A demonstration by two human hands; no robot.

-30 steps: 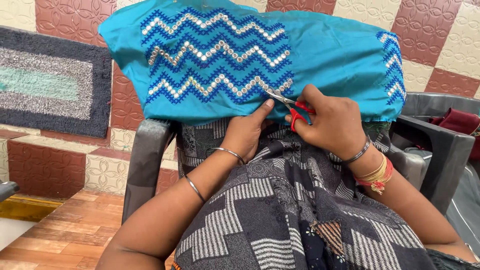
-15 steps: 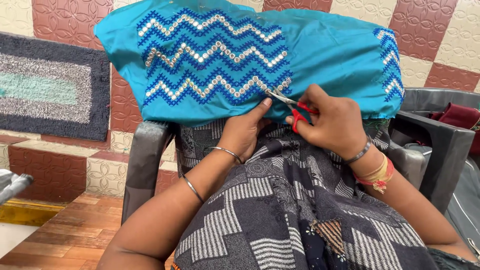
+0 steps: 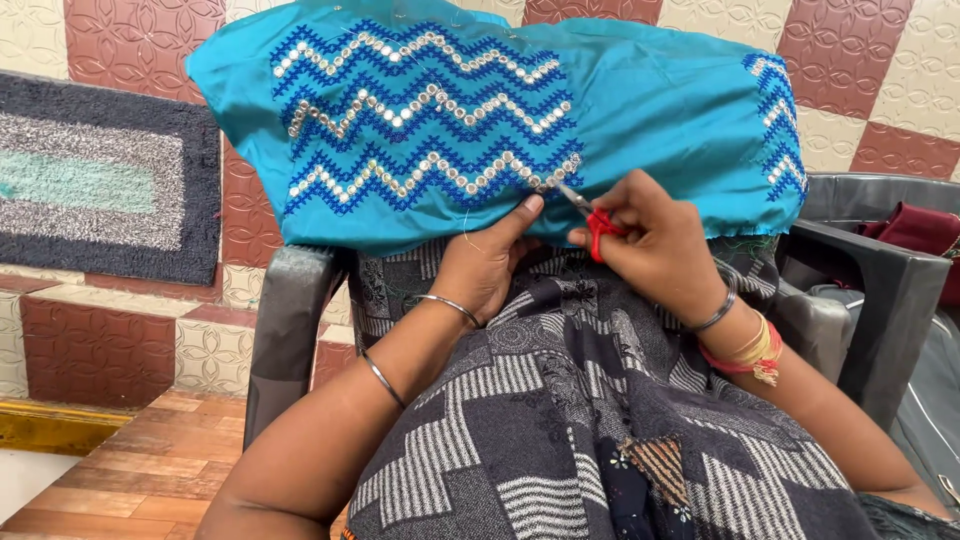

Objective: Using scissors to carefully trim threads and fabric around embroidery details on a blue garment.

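Small red-handled scissors [image 3: 590,215] are grasped in the right hand [image 3: 655,250], fingers clenched through the loops, blade tips laid against the lower edge of the embroidery. The teal cloth [image 3: 650,110] is pinched at its hem by the left hand [image 3: 485,265], thumb on top, just beside the blades. Compared with half a second ago, both hands are seen a little lower against the cloth and the scissors are tilted more steeply; the grip itself is unchanged. The cloth is draped over the back of a grey plastic chair [image 3: 285,340], zigzag bands of blue stitching and small mirrors facing up. A maroon bag [image 3: 915,230] is held in a second grey chair [image 3: 890,290] at right. A dark rug [image 3: 100,170] is laid on the tiled floor [image 3: 120,340] at left; the lap is covered by patterned grey fabric [image 3: 560,420]
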